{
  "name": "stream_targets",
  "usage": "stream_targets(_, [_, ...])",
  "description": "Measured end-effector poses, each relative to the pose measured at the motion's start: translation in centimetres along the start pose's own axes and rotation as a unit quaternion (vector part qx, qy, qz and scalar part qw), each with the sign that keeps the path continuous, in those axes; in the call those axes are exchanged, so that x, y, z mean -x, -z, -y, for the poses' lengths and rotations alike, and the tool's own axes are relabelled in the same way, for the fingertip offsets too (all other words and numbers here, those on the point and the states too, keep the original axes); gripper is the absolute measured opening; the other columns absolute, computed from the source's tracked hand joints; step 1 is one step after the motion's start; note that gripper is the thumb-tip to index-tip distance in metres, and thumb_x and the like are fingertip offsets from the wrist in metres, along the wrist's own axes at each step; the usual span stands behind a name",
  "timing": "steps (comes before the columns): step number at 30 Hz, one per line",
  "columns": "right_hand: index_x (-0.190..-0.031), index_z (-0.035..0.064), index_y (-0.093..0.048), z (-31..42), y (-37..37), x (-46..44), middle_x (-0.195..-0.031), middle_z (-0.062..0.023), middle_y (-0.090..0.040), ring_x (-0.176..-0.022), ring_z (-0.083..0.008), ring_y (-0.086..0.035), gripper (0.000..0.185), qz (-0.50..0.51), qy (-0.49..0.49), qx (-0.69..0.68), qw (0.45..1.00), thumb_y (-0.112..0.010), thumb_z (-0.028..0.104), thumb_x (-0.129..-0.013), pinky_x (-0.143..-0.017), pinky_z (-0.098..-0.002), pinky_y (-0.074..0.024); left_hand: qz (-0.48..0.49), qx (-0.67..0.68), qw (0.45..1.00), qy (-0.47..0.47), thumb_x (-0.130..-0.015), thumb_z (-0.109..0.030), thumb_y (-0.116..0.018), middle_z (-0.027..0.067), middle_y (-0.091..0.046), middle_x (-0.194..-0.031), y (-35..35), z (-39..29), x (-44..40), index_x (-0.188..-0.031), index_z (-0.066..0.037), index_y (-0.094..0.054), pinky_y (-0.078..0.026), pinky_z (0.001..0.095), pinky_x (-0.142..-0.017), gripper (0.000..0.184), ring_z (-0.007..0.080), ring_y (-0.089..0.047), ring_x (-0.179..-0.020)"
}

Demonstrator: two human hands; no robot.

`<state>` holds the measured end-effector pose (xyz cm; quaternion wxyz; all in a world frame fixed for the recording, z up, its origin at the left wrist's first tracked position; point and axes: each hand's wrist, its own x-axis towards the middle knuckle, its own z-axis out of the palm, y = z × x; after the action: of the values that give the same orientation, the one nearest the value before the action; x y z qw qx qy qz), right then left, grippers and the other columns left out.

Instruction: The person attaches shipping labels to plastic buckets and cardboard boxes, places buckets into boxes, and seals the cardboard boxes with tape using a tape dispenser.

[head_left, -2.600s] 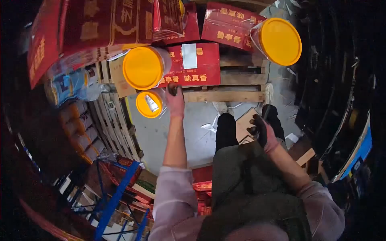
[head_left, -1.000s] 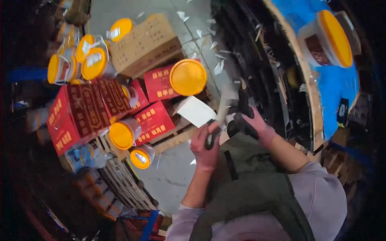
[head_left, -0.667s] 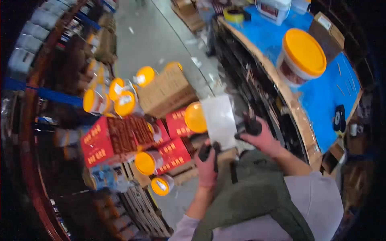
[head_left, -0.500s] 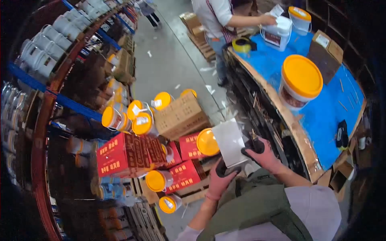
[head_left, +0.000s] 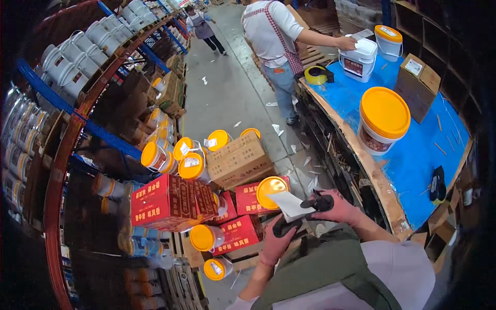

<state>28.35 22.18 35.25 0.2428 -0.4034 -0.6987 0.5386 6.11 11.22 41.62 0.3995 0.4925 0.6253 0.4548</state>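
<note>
Both my hands wear pink gloves with black fingertips and are low in front of my body. Between them is a white sheet of paper [head_left: 289, 205], tilted and bent; I cannot tell whether it is one sheet or several. My left hand [head_left: 277, 240] pinches its lower edge. On the right side, my right hand [head_left: 333, 205] has its fingers closed on the paper's edge. Just beyond the paper is a white bucket with a yellow lid [head_left: 272, 192], standing among red cartons [head_left: 238, 235].
A blue-topped workbench [head_left: 413, 170] on the right bears a yellow-lidded bucket [head_left: 384, 121], a brown carton [head_left: 417, 85] and tape dispensers [head_left: 438, 185]. A co-worker [head_left: 274, 39] touches a white square bucket [head_left: 358, 61]. Racks of buckets [head_left: 77, 64] line the left. Another person [head_left: 202, 28] is in the aisle.
The paper has gone from lying broad-faced towards me to a bent, more edge-on tilt. My hands have drawn closer together around it. The view has tipped up slightly.
</note>
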Motion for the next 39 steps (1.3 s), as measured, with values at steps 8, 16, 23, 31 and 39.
stream_targets(8, [-0.116, 0.0029, -0.065, 6.0, 0.6, 0.4, -0.111, -0.0154, -0.063, -0.105, -0.0241, -0.06, 0.06, 0.014, 0.131, 0.002, 0.991, -0.087, 0.026, -0.065, -0.098, -0.0362, -0.044, -0.006, -0.076, 0.996, -0.052, -0.077, -0.009, -0.075, 0.0155, -0.066, -0.108, 0.2, -1.9, 1.0, -0.117, 0.001, -0.06, -0.049, 0.0354, -0.088, 0.044, 0.0281, -0.064, -0.097])
stream_targets(16, [-0.121, 0.0024, -0.059, -0.3, -1.0, -0.6, -0.119, -0.0146, -0.059, -0.112, -0.0245, -0.056, 0.062, 0.02, 0.057, -0.046, 0.997, -0.085, 0.029, -0.071, -0.097, -0.0343, -0.0429, 0.012, -0.14, 0.98, -0.144, -0.079, -0.013, -0.075, 0.0186, -0.066, -0.107, 0.1, -0.8, 1.7, -0.118, 0.0, -0.059, -0.051, 0.0388, -0.085, 0.044, 0.0329, -0.065, -0.096])
stream_targets(23, [-0.124, 0.004, -0.053, 5.8, 2.0, 0.2, -0.134, -0.0202, -0.051, -0.119, -0.0271, -0.054, 0.064, 0.135, -0.003, -0.123, 0.983, -0.084, 0.029, -0.074, -0.101, -0.0361, -0.0414, -0.007, -0.149, 0.984, -0.095, -0.079, -0.015, -0.076, 0.0175, -0.066, -0.108, -0.4, -1.3, 2.1, -0.12, -0.001, -0.059, -0.051, 0.0378, -0.085, 0.046, 0.0299, -0.066, -0.097])
stream_targets(31, [-0.108, 0.0041, -0.063, 3.3, 2.0, 1.1, -0.111, -0.0097, -0.063, -0.109, -0.0168, -0.057, 0.031, -0.249, -0.019, -0.27, 0.93, -0.075, 0.005, -0.08, -0.094, -0.032, -0.0453, 0.054, -0.124, 0.989, -0.056, -0.079, -0.012, -0.074, 0.0172, -0.065, -0.11, -0.2, -1.9, 1.5, -0.115, 0.0, -0.061, -0.05, 0.0359, -0.089, 0.04, 0.0295, -0.064, -0.102])
stream_targets(39, [-0.108, 0.002, -0.064, 2.0, 6.8, 0.4, -0.09, -0.0004, -0.064, -0.08, -0.0106, -0.061, 0.025, -0.364, 0.006, -0.454, 0.813, -0.07, 0.015, -0.087, -0.071, -0.0238, -0.0493, 0.048, -0.155, 0.982, -0.097, -0.075, -0.01, -0.079, 0.0149, -0.063, -0.117, 0.0, 0.7, 2.6, -0.127, -0.004, -0.056, -0.048, 0.0355, -0.095, 0.056, 0.0247, -0.061, -0.108])
